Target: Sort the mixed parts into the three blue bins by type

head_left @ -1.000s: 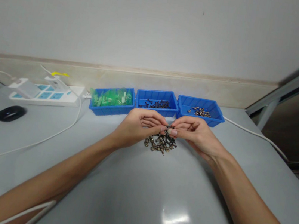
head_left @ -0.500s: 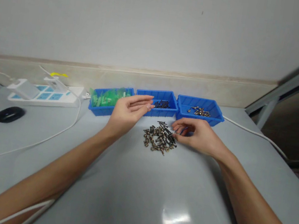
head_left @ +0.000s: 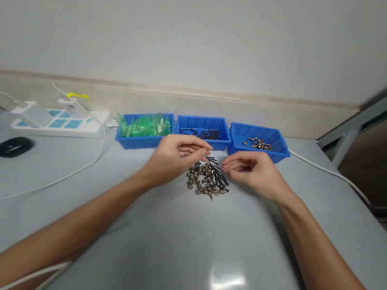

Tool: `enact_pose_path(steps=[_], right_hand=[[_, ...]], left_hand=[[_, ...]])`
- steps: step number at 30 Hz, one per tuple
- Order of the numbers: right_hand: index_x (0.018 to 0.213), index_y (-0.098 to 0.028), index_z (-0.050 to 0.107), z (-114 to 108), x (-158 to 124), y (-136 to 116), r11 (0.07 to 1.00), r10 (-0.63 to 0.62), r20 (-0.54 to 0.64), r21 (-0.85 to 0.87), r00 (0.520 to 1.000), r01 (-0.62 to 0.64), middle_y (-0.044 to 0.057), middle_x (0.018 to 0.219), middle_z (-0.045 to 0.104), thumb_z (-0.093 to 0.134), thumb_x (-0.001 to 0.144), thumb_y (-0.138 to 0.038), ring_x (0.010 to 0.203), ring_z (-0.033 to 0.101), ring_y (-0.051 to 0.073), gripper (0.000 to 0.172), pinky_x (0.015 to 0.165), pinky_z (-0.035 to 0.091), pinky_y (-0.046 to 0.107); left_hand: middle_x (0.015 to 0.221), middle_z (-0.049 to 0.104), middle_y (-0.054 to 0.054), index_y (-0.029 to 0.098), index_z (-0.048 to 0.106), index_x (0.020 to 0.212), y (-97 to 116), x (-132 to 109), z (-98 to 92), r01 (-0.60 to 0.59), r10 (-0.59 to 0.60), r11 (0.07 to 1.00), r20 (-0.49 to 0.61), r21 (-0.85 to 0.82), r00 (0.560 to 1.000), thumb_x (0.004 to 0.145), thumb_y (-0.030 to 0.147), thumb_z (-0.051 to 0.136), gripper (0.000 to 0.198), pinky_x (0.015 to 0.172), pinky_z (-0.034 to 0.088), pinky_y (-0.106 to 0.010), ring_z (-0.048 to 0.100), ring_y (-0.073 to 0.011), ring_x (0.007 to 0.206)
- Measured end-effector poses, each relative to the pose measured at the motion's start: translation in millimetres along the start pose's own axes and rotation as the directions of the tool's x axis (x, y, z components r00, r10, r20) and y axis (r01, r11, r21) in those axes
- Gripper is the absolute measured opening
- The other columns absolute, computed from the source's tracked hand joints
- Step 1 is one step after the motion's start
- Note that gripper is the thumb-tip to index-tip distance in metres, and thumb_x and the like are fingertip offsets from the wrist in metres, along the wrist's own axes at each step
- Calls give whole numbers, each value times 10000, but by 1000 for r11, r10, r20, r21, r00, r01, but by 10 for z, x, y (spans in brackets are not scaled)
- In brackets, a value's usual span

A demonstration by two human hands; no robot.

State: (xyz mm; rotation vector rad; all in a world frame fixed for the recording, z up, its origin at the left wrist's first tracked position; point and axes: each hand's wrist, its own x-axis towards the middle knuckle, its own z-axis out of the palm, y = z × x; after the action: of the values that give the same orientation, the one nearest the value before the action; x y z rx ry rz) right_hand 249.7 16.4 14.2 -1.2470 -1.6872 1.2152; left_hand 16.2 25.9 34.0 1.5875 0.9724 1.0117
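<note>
A mixed pile of dark and brass-coloured screws (head_left: pixel 206 179) lies on the grey table in front of me. My left hand (head_left: pixel 182 155) hovers over the pile's upper left edge, fingers stretched and the thumb just below them; nothing shows in it. At the pile's right edge, my right hand (head_left: pixel 250 171) has its fingers curled, with thumb and index tips close together beside the dark screws. Whatever is between those tips is too small to make out. Behind the hands, the middle blue bin (head_left: pixel 202 123) holds dark screws and the right blue bin (head_left: pixel 278 141) holds brass-coloured ones.
The left blue bin (head_left: pixel 142 144) contains green plastic bags. Further left are a white power strip (head_left: pixel 71 128) with plugged-in adapters and a black mouse (head_left: pixel 14 147). A white cable (head_left: pixel 63 178) crosses the table's left side. A wall rises behind the bins.
My left hand has moved right and toward me, from the middle bin to the pile. Dark screws at that bin's left side are now visible. My right thumb and index finger have drawn closer together.
</note>
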Motion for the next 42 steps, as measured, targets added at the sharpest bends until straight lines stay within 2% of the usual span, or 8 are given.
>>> enact_pose_path(steps=[9, 18, 21, 24, 28, 31, 36, 42], right_hand=[[789, -207, 786, -3, -43, -79, 942, 8, 44, 334, 999, -22, 44, 724, 774, 913, 642, -302, 669, 734, 176, 216, 693, 589, 293], [786, -229, 779, 63, -48, -143, 885, 27, 89, 462, 996, -65, 8, 707, 759, 901, 664, -286, 665, 713, 137, 182, 724, 569, 264], [852, -212, 772, 39, -28, -111, 929, 30, 32, 367, 999, -39, 31, 753, 762, 891, 659, -331, 694, 709, 164, 256, 707, 568, 296], [848, -175, 756, -24, 0, -30, 998, 3, -62, 57, 998, 0, 39, 698, 725, 842, 698, -346, 646, 664, 165, 243, 638, 531, 289], [806, -170, 737, -111, 11, 71, 942, -36, -59, -335, 998, 14, 21, 670, 690, 811, 675, -280, 603, 614, 153, 186, 575, 487, 267], [861, -169, 742, -120, -1, 98, 934, -15, 24, -356, 1000, 23, 22, 696, 702, 790, 670, -248, 621, 628, 159, 212, 583, 507, 263], [826, -167, 763, -63, -5, 103, 954, -2, 65, -300, 998, 21, 31, 696, 737, 703, 690, -178, 620, 669, 169, 149, 618, 543, 268], [842, -163, 764, -54, 1, 108, 958, -17, 48, -284, 999, 30, 35, 711, 748, 695, 692, -162, 639, 688, 176, 165, 628, 552, 266]], left_hand=[[951, 794, -78, 143, 750, 1035, 9, -80, 33, -108, 98, 994, 238, 29, 966, 862, 249, 727, 204, 840, 625, -266, 765, -181, 887], [883, 802, -56, 161, 785, 945, 25, -104, 40, -39, 53, 997, 203, -70, 978, 820, 258, 781, 158, 792, 639, -266, 775, -191, 825], [855, 800, -71, 146, 788, 929, 8, -78, 34, 0, 12, 997, 153, -76, 988, 789, 296, 806, 206, 808, 649, -297, 778, -205, 812], [957, 800, -104, 119, 781, 972, -28, -23, 10, -5, 5, 998, 1, -69, 1000, 778, 323, 813, 284, 905, 631, -326, 774, -226, 908], [1258, 718, -151, 103, 683, 1259, -95, 65, -56, -15, 2, 996, -138, -93, 990, 788, 279, 797, 515, 1057, 554, -362, 710, -246, 1137], [1340, 671, -151, 117, 646, 1316, -110, 89, -82, -10, 5, 999, -133, -40, 991, 799, 251, 773, 548, 1054, 554, -378, 698, -244, 1156], [1087, 774, -119, 112, 774, 1000, -33, 41, -41, -36, 38, 997, -42, 63, 998, 850, 238, 692, 212, 980, 587, -334, 728, -218, 1049], [987, 791, -93, 140, 782, 952, -28, 0, -23, -55, 49, 989, 47, 138, 998, 857, 257, 677, 184, 897, 605, -301, 747, -205, 952]])
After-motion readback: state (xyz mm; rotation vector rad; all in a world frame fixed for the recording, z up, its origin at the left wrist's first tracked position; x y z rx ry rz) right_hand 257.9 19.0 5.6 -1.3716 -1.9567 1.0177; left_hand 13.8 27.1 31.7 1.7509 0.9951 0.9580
